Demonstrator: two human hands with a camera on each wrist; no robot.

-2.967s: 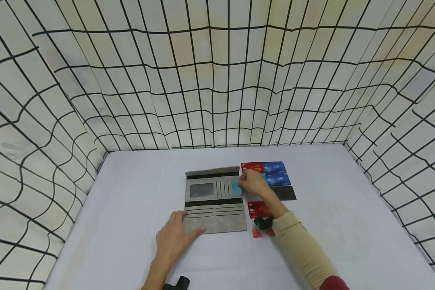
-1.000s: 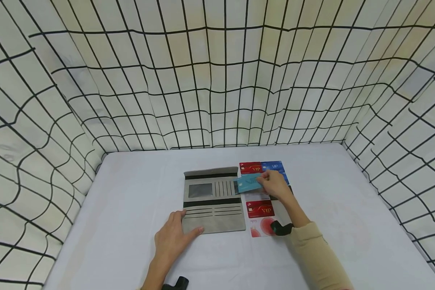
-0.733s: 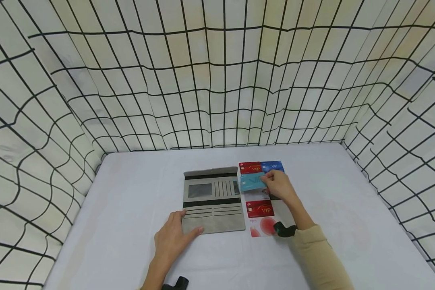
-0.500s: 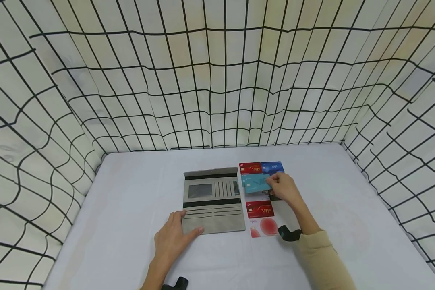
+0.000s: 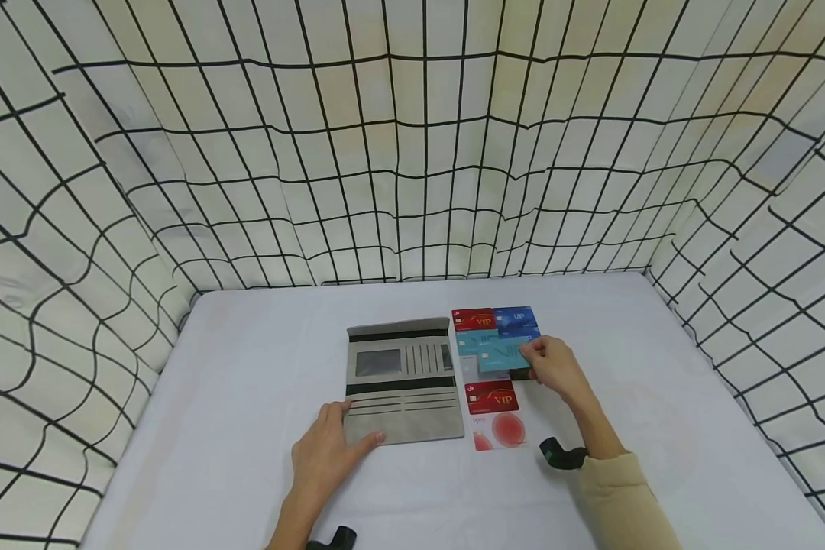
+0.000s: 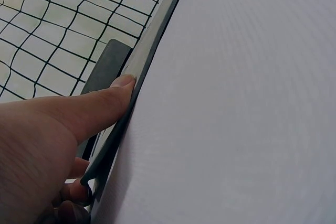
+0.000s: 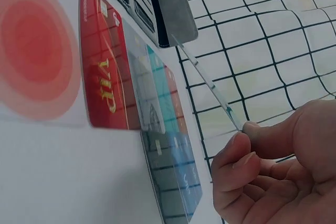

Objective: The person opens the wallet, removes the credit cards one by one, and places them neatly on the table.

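Note:
In the head view my right hand [image 5: 557, 370] pinches a light-blue VIP card [image 5: 500, 356] by its right end, above the laid-out cards. The right wrist view shows that card edge-on between thumb and forefinger, apart from the table. An unfolded grey wallet [image 5: 407, 428], with card slots, black strips and a clear window, lies left of the cards. At its near left corner my left hand [image 5: 326, 451] holds it. In the left wrist view the thumb [image 6: 107, 107] lies on the wallet's face, with the other fingers curled at the edge, partly hidden.
Several cards lie in rows right of the wallet: a red VIP card [image 5: 473, 318], blue cards [image 5: 514, 316], another light-blue card [image 5: 467, 343], a second red VIP card [image 5: 491, 397] and a white card with a red circle [image 5: 507, 430]. Black netting [image 5: 412, 168] surrounds the white table [image 5: 247, 382].
My right hand has drawn the light-blue card out of the wallet's right side and carried it right and slightly nearer, over the other cards. The left hand stays on the wallet.

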